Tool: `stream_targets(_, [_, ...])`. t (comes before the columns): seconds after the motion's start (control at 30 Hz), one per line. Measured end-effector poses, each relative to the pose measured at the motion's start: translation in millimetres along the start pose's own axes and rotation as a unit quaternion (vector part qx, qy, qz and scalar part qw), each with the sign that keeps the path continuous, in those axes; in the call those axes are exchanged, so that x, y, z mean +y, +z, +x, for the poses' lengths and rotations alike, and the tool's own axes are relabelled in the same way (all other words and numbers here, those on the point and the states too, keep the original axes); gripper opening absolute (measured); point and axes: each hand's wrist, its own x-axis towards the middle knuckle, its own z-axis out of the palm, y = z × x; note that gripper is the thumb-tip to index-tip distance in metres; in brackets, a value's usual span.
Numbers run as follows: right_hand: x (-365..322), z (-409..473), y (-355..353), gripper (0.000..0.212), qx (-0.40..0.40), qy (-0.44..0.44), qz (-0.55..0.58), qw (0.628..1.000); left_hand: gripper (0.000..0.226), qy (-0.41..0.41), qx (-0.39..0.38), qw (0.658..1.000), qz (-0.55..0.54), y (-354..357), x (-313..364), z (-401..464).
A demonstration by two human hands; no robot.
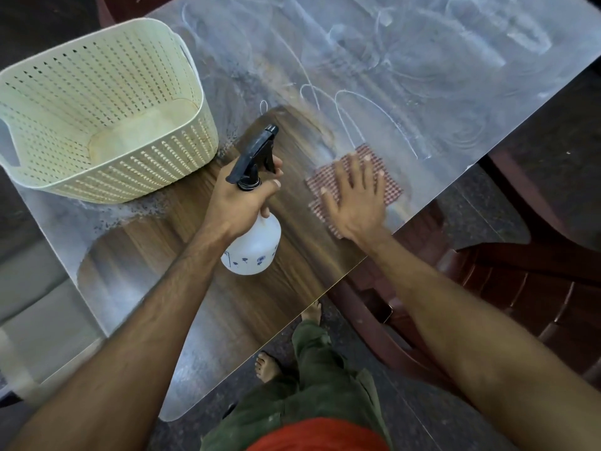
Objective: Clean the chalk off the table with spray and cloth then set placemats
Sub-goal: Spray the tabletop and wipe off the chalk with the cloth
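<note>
Wiping stage, chalk removal under way. Your right hand lies flat, fingers spread, pressing the red checked cloth onto the tabletop near its 3 o'clock edge. Your left hand grips the neck of the white spray bottle, with a finger near the black trigger and the nozzle aimed toward 12 o'clock.

To do this step well, keep the palm flat so that pressure spreads across the whole cloth, and work from the cleared wood outward into the chalk at 12 to 1 o'clock, overlapping each pass. Wet the dry chalk ahead of the cloth, not the clean wood.

The cleared zone shows dark wood grain around the bottle. Chalk scribbles and a grey haze cover the far half, and speckled residue rims the cream perforated basket at 10 o'clock. No placemats are visible.
</note>
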Motion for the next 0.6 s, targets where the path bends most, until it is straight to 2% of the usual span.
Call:
stream_targets(0.1, [-10, -42, 9, 0.070, -0.010, -0.082, -0.007, 0.997, 0.020, -0.002, -0.009, 1.000, 0.008, 8, 5, 7])
stream_targets(0.17, [3, -63, 9, 0.069, -0.019, -0.100, -0.003, 0.995, 0.020, -0.005, -0.005, 1.000, 0.006, 11, 8, 11])
stream_targets(0.23, [27, -63, 5, 0.070, -0.031, -0.090, -0.008, 0.995, 0.019, -0.011, 0.000, 1.000, 0.000, 13, 10, 15])
stream_targets(0.43, [69, 28, -23, 0.074, 0.005, 0.046, 0.011, 0.999, 0.019, -0.016, 0.010, 1.000, 0.010, 14, 9, 25])
stream_targets(0.5, [55, 59, -26, 0.075, 0.000, 0.044, 0.017, 0.999, 0.019, -0.018, 0.018, 1.000, 0.008, 14, 9, 28])
stream_targets(0.6, [19, 73, -20, 0.073, -0.004, -0.013, 0.008, 1.000, 0.019, -0.011, 0.024, 1.000, 0.013, 16, 12, 36])
